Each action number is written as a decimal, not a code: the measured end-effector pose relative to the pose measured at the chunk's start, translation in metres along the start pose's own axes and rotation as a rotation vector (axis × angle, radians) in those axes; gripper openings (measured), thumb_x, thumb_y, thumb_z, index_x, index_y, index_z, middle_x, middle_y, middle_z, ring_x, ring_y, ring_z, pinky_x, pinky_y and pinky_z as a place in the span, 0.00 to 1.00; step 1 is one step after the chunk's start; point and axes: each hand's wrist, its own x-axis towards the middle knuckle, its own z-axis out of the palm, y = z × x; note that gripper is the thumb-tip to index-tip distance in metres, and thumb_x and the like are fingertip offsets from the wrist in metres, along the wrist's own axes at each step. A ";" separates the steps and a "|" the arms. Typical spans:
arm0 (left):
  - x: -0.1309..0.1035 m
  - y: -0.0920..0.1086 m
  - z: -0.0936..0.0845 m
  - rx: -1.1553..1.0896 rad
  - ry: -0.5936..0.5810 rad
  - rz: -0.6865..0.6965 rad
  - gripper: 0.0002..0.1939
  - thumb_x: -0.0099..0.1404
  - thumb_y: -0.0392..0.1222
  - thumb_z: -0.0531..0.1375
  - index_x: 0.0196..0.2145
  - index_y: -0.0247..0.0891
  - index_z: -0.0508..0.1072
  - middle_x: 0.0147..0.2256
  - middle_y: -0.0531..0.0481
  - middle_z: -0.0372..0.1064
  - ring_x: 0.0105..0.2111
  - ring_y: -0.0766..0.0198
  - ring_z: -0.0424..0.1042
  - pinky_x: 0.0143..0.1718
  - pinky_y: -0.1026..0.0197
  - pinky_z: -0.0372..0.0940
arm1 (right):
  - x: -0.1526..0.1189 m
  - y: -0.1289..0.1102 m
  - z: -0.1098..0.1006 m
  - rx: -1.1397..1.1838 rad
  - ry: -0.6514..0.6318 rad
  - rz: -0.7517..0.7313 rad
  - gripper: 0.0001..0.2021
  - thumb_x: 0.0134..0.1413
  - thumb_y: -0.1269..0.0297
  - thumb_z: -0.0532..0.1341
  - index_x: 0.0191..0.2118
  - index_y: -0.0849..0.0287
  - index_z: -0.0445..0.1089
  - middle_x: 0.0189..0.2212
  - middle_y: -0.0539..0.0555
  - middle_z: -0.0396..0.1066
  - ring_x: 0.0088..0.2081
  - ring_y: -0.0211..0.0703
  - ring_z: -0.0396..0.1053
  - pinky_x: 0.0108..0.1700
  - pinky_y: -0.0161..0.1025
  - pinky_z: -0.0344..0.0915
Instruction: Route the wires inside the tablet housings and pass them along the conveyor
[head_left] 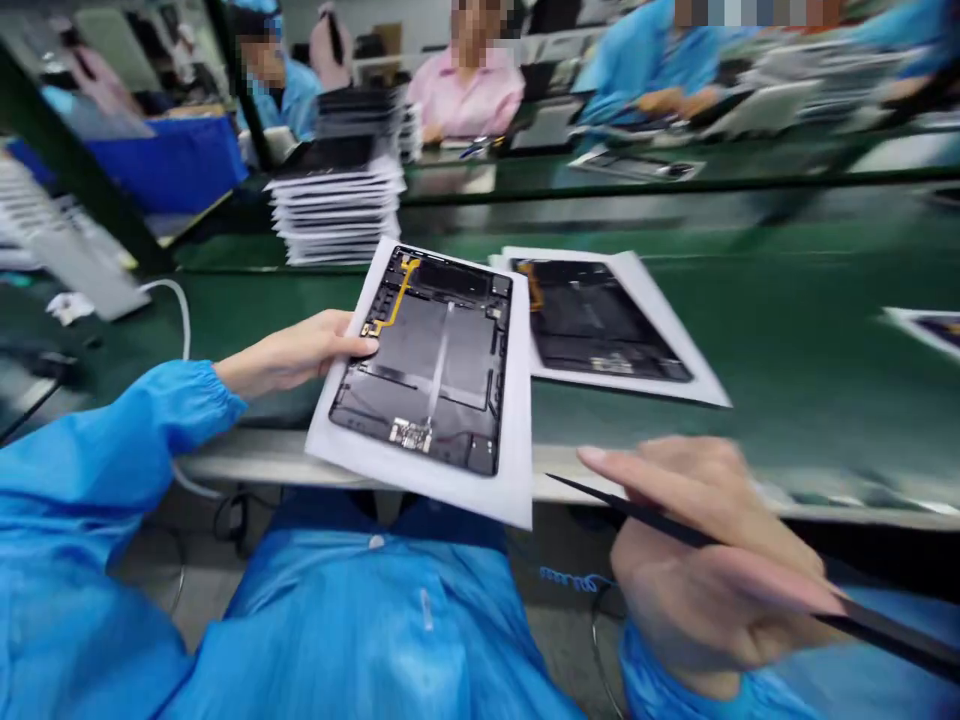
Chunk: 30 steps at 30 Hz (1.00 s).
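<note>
My left hand [307,350] grips the left edge of a white sheet [420,490] bearing a black tablet housing [420,360], thumb on top. An orange flex cable runs down the housing's upper left, and a small circuit board sits at its bottom. Sheet and housing are tilted over the bench's front edge. At the lower right, my right hand [712,550] holds thin black tweezers [637,510], their tip pointing left towards the sheet. Just right of the held housing, a second housing [600,315] lies on white sheets on the green bench.
Behind the held sheet stands a tall stack of white sheets and dark panels [337,215]. A white cable [184,310] curves at the left. Another sheet [926,325] lies at the far right. Across the bench sit people in blue and pink [469,95].
</note>
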 end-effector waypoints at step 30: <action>-0.060 -0.034 -0.022 0.970 -0.219 0.472 0.07 0.70 0.30 0.50 0.37 0.41 0.64 0.37 0.49 0.66 0.38 0.59 0.67 0.41 0.60 0.60 | -0.012 -0.030 0.118 0.397 -0.463 0.233 0.15 0.72 0.60 0.53 0.38 0.54 0.75 0.29 0.52 0.72 0.32 0.43 0.68 0.34 0.43 0.62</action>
